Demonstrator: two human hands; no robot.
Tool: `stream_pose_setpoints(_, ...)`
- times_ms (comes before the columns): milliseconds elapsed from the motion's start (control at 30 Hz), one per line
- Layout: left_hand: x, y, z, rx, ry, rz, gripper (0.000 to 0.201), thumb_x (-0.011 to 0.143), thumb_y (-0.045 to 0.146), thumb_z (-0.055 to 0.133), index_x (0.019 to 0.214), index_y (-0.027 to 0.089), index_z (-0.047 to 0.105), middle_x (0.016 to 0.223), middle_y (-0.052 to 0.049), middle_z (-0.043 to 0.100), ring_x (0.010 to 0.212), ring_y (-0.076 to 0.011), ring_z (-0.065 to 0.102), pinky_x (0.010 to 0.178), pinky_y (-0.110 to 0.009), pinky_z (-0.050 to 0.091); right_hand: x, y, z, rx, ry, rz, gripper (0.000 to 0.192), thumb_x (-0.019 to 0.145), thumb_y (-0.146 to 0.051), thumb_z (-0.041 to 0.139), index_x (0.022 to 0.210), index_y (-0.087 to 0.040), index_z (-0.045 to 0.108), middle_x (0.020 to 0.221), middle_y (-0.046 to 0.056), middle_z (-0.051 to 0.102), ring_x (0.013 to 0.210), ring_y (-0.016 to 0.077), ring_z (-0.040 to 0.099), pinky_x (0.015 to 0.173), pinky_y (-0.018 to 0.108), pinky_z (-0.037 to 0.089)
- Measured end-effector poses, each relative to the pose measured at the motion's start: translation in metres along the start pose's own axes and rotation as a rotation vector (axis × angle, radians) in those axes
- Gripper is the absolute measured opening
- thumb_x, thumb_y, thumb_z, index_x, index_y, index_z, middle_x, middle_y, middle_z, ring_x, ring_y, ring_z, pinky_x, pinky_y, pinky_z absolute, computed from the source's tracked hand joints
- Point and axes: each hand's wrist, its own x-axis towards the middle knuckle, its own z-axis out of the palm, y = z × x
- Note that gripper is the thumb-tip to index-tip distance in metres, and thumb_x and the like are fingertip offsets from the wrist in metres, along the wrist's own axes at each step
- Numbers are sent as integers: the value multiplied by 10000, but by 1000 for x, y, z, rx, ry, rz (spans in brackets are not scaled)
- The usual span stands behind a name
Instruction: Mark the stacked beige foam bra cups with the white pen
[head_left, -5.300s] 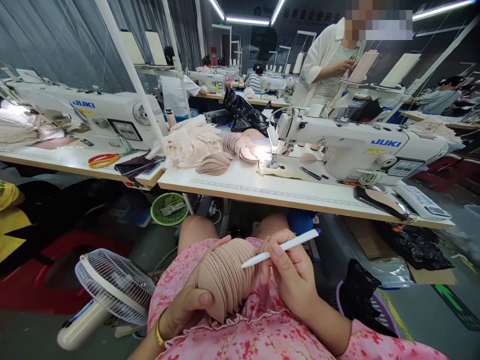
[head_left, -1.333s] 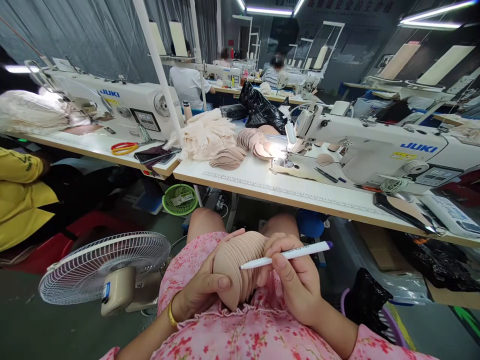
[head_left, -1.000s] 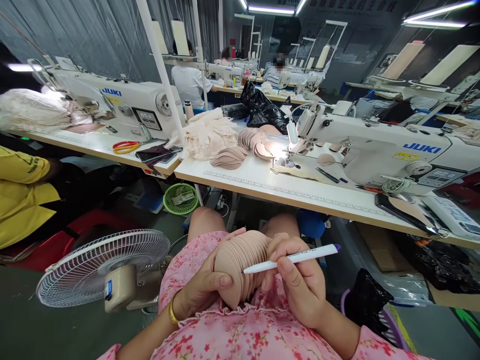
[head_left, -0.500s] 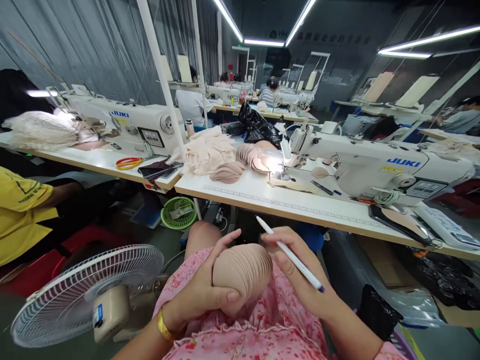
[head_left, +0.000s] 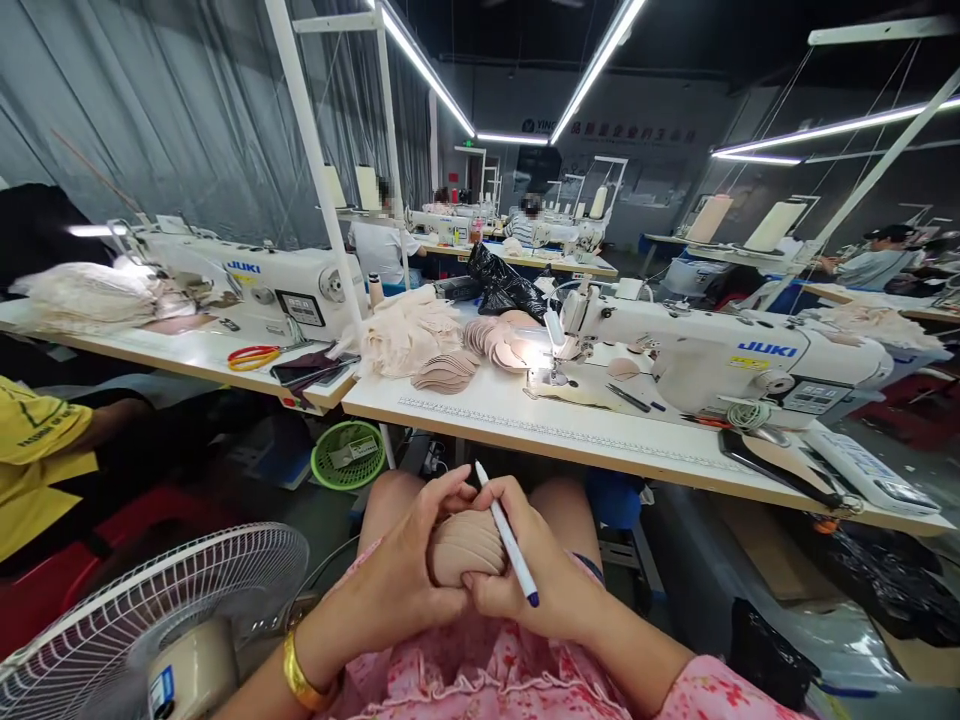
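Observation:
A stack of thin, rounded beige bra pads point(head_left: 466, 550) is held low over my lap, its layers fanned. My left hand point(head_left: 401, 575) wraps the stack from the left, thumb at the near side and fingers over the far edge. From the right, my right hand point(head_left: 551, 585) closes on the same stack, thumb and forefinger on its edge. A white marker pen point(head_left: 512, 545) with a dark blue end lies across that hand, held at a slant; its white tip points up and away. The pads' underside is hidden.
Ahead is a white sewing table point(head_left: 600, 430) with a JUKI sewing machine point(head_left: 720, 350), stacked beige pads point(head_left: 446, 372) and pale fabric point(head_left: 405, 330). A fan point(head_left: 187, 610) stands close on my left. A green basket point(head_left: 347, 455) sits under the table. A person in a yellow sleeve point(head_left: 45, 430) is at left.
My right hand has moved left onto the stack, carrying the pen. Both hands have come together, and the pads are bunched closer between them. The head view has tilted up slightly and shifted right.

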Motion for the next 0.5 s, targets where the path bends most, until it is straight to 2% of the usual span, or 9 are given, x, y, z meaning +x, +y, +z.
stream_pose_setpoints(67,-6,-4,9,-233,231,-51,1205,679,500,991,1640,366,276,1627,-132,416,1528,-419,371,1287,-614,288,-1,3,1,166,87,-4,540,724,-294,782,1133,-278,428,1017,-8,546,808,176,504,689,283,437)
stream_pose_setpoints(100,-9,-5,15,-392,306,-73,1221,664,621,969,1642,347,291,1654,-136,393,1560,-431,314,1301,-606,257,-1,3,2,256,133,-28,553,753,-362,798,1146,-282,417,1043,5,548,823,180,520,683,280,454)
stream_pose_setpoints(133,-11,-5,23,-576,319,-90,1184,692,708,912,1642,336,311,1675,-129,380,1580,-432,276,1309,-592,245,-2,2,4,336,173,-59,577,775,-433,812,1159,-286,407,1080,21,553,853,189,542,695,284,479)
stream_pose_setpoints(200,-14,-2,41,-966,182,-92,997,821,775,757,1631,337,373,1681,-98,409,1587,-408,285,1307,-556,268,-4,0,13,434,231,-107,625,806,-550,821,1181,-295,391,1134,49,555,926,213,579,754,311,530)
stream_pose_setpoints(267,-13,3,55,-1268,30,-61,854,899,752,678,1607,338,441,1639,-74,493,1566,-380,352,1306,-529,287,-7,-1,25,435,268,-133,626,851,-599,801,1205,-307,375,1177,68,540,997,235,601,823,346,560)
stream_pose_setpoints(333,-11,8,62,-1429,0,-60,793,912,688,706,1587,334,487,1550,-65,602,1528,-353,433,1307,-498,298,-13,1,35,348,282,-188,584,913,-586,762,1245,-323,360,1254,86,508,1118,260,604,932,394,560)
stream_pose_setpoints(400,-10,12,60,-1500,15,-103,739,929,595,735,1579,327,506,1461,-58,681,1477,-328,512,1296,-467,330,-20,6,39,200,268,-245,569,948,-557,747,1301,-345,354,1307,85,476,1215,270,579,1030,422,524)
stream_pose_setpoints(500,-15,12,51,-1574,30,-137,645,966,486,719,1561,317,537,1372,-46,742,1392,-302,608,1268,-435,383,-30,13,30,2,218,-226,649,929,-584,775,1387,-377,366,1303,60,458,1192,259,574,1049,397,507)
